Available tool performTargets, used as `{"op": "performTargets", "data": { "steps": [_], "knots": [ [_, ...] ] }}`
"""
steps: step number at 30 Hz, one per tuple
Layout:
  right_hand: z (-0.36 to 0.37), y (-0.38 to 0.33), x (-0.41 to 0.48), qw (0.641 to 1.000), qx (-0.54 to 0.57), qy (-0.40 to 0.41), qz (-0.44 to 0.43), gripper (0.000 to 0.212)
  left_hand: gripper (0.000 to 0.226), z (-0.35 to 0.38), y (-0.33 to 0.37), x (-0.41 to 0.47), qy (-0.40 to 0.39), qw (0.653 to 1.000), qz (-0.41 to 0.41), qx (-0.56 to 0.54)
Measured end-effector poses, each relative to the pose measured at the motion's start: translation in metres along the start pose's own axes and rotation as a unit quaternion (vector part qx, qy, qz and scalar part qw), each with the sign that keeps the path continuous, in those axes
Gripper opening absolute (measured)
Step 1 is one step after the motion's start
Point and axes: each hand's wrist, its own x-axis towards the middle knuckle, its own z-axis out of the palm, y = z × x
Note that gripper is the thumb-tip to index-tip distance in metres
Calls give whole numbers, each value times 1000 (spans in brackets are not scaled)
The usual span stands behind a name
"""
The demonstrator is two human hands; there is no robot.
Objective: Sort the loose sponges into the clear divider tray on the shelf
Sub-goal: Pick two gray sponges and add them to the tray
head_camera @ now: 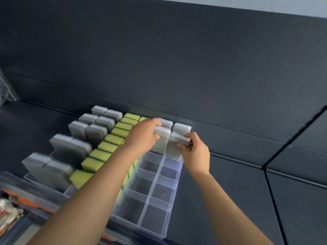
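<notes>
Two pale sponges stand upright, side by side, in far cells of the clear divider tray [175, 191] on the dark shelf [230, 174]. The left hand [143, 137] curls its fingers over the top of the left pale sponge [161, 140]. The right hand [194, 151] pinches the upper edge of the right pale sponge [175, 147]. Yellow-green sponges [113, 138] fill the tray's middle, and grey sponges [77, 129] its left columns.
</notes>
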Motion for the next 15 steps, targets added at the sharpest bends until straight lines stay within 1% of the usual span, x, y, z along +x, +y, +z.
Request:
{"op": "performTargets", "data": {
  "steps": [7,9,12,15],
  "knots": [
    [4,4,5,998,-63,-12,-4,27,29,11,-2,16,-14,998,8,53],
    [6,5,7,996,-84,-15,-8,29,29,12,-3,19,-21,995,15,97],
    [9,6,9,994,-111,-21,-11,34,31,16,-5,23,-26,979,31,199],
    [10,6,9,991,-129,-20,-24,38,33,23,-7,25,-22,973,33,226]
  ]
}}
